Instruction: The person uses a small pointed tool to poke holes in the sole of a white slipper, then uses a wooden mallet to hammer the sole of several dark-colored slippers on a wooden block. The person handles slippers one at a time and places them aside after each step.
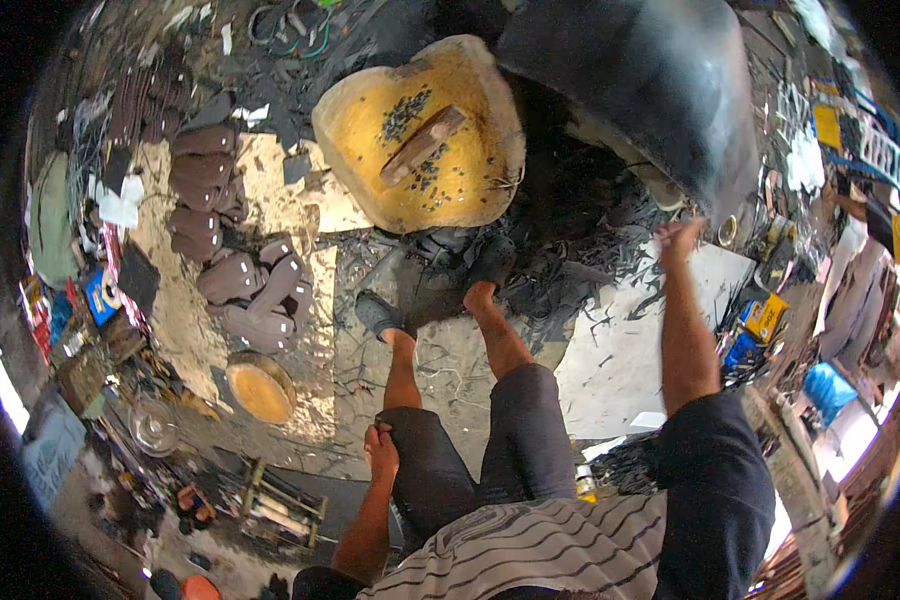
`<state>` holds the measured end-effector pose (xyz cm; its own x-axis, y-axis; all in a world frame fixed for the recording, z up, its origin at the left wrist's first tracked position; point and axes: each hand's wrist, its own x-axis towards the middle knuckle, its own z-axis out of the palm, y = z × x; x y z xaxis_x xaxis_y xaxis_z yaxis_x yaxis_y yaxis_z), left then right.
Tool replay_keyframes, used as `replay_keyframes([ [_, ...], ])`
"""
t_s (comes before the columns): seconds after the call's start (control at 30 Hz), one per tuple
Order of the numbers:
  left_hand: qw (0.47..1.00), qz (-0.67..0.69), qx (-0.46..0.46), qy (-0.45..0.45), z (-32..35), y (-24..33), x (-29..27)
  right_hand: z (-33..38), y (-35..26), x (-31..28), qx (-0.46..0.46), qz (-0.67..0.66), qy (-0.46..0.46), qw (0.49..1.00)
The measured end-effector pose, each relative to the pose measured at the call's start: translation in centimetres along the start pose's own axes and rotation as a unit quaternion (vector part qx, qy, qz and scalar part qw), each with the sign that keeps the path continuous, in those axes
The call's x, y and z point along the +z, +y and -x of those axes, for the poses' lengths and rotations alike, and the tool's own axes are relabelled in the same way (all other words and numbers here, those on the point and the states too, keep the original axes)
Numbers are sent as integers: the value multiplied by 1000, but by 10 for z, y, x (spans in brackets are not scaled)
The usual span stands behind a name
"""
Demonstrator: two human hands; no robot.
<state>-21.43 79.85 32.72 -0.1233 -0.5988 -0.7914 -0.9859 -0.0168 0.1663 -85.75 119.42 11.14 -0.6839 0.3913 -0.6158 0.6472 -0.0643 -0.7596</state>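
My right arm reaches forward, and my right hand (679, 242) is beside the lower edge of a large dark sheet (660, 85). Its fingers look spread, though they are small and slightly blurred; I make out nothing held. Against my left thigh rests my left hand (381, 452), its fingers loosely bent and no object visible in it. In front of my feet stands a yellow-topped, stump-like block (355, 125). A brown wooden bar (422, 146) lies across it among small black bits (403, 115).
Dark brown padded pieces (235, 280) lie grouped at the left, near a round wooden disc (261, 388). A pale sheet (610, 360) covers floor at the right, beside a yellow and blue box (763, 317). Black scraps (570, 285) litter the ground around my sandals (378, 314).
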Motion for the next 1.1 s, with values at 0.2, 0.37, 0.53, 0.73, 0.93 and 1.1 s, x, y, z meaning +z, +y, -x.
replay_keyframes([
  [0.2, 967, -127, 218, 39, 22, -55, 28, 158, 210, 293, 83, 178, -287, 938],
  [0.37, 992, -18, 40, 114, 82, -54, 55, 165, 214, 453, 126, 111, -329, 929],
  [0.53, 962, 158, -177, 133, 113, -105, 67, 206, 194, 452, 126, 153, -409, 891],
  [0.73, 932, 190, -195, 241, 164, -194, 80, 360, 160, 279, 174, 345, -418, 822],
  [0.93, 853, 441, -200, 193, 100, -289, -3, 559, 168, 236, 223, 245, -501, 800],
  [1.1, 678, 698, -89, 214, 90, -389, -51, 736, 187, 279, 216, 277, -571, 742],
])
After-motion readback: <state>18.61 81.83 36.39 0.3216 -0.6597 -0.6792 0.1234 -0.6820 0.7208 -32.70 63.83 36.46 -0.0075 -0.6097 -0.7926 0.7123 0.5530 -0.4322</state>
